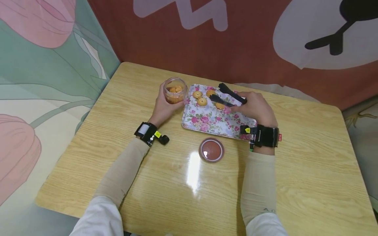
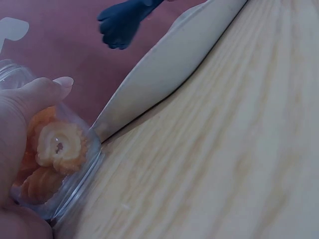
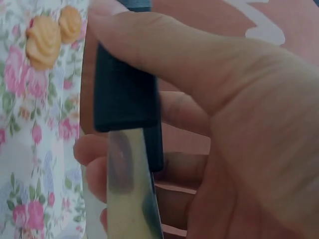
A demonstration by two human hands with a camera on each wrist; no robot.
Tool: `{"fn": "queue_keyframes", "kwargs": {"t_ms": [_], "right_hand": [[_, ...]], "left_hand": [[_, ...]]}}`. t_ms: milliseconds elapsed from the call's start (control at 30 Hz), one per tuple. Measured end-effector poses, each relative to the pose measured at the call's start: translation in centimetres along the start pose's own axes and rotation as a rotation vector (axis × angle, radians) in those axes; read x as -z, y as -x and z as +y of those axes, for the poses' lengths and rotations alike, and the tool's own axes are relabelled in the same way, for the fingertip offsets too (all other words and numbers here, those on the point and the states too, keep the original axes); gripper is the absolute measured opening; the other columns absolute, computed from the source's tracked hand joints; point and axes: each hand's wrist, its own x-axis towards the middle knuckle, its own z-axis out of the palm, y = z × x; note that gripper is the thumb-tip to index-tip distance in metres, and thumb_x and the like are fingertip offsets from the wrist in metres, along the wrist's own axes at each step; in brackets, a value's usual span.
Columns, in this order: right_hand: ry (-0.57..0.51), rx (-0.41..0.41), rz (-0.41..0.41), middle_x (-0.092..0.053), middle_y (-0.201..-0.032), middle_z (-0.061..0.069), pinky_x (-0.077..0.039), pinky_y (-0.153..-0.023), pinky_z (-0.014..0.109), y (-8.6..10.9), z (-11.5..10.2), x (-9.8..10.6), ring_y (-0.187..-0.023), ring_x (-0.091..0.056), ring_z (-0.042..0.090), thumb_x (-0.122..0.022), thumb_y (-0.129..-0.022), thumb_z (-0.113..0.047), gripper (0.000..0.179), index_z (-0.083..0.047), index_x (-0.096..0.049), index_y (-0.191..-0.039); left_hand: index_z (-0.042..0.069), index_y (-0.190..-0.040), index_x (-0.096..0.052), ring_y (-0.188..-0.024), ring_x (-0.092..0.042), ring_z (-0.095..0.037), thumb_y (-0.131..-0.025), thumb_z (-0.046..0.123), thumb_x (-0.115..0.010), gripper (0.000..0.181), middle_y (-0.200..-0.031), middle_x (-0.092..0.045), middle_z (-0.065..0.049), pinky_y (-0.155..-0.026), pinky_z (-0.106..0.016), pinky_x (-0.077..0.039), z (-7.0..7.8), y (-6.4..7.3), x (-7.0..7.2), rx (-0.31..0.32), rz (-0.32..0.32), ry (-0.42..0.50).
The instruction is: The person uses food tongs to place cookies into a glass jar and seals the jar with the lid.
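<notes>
My left hand point(image 1: 165, 107) grips a clear jar point(image 1: 175, 95) with several cookies point(image 2: 61, 144) inside; its top is uncovered. The jar stands at the left end of a floral tray point(image 1: 203, 119). In my right hand point(image 1: 256, 106) is a pair of tongs point(image 1: 233, 95) with black tips and grips and a metal bend, seen close in the right wrist view. The tong tips are spread apart above the tray, with nothing visible between them. Under and beside them lie several cookies point(image 1: 202, 101) on the tray's back left part.
A round reddish-brown lid point(image 1: 211, 150) lies on the wooden table point(image 1: 165, 183) in front of the tray. Behind the table's back edge rises a brown patterned wall point(image 1: 251, 39), with a green and pink one point(image 1: 59, 72) on the left.
</notes>
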Motion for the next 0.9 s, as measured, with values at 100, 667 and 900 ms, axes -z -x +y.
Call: {"fn": "queue_keyframes", "kwargs": {"t_ms": [100,667,900], "right_hand": [[0.013,-0.025,-0.014,-0.062,-0.115,0.017,-0.048,-0.077,0.051,0.1,0.7,0.1,-0.093,-0.051,0.029,-0.076,-0.063,-0.061,0.084,-0.011,-0.057,-0.129],[0.003,-0.072,-0.063,-0.065,-0.109,0.02,-0.049,-0.073,0.049,0.0,3.0,-1.7,-0.1,-0.048,0.03,-0.083,-0.065,-0.044,0.073,-0.006,-0.061,-0.122],[0.003,-0.071,-0.099,-0.062,-0.113,0.019,-0.048,-0.079,0.053,0.1,3.0,-1.7,-0.099,-0.049,0.031,-0.079,-0.07,-0.045,0.071,-0.005,-0.059,-0.125]], "left_hand": [[0.028,-0.142,-0.025,-0.121,-0.04,-0.015,-0.069,0.011,-0.084,0.095,-0.136,-0.043,-0.011,-0.103,-0.04,-0.036,-1.1,-0.5,-0.1,-0.009,0.005,0.005],[0.037,-0.141,-0.023,-0.12,-0.041,-0.014,-0.066,0.019,-0.086,0.1,-0.136,-0.042,-0.011,-0.102,-0.04,-0.037,-3.7,-1.5,-0.9,-0.017,0.007,-0.01],[0.036,-0.141,-0.023,-0.121,-0.041,-0.014,-0.066,0.016,-0.086,0.1,-0.138,-0.042,-0.012,-0.103,-0.04,-0.036,-3.2,-1.3,-0.6,-0.008,0.014,0.001]]}}
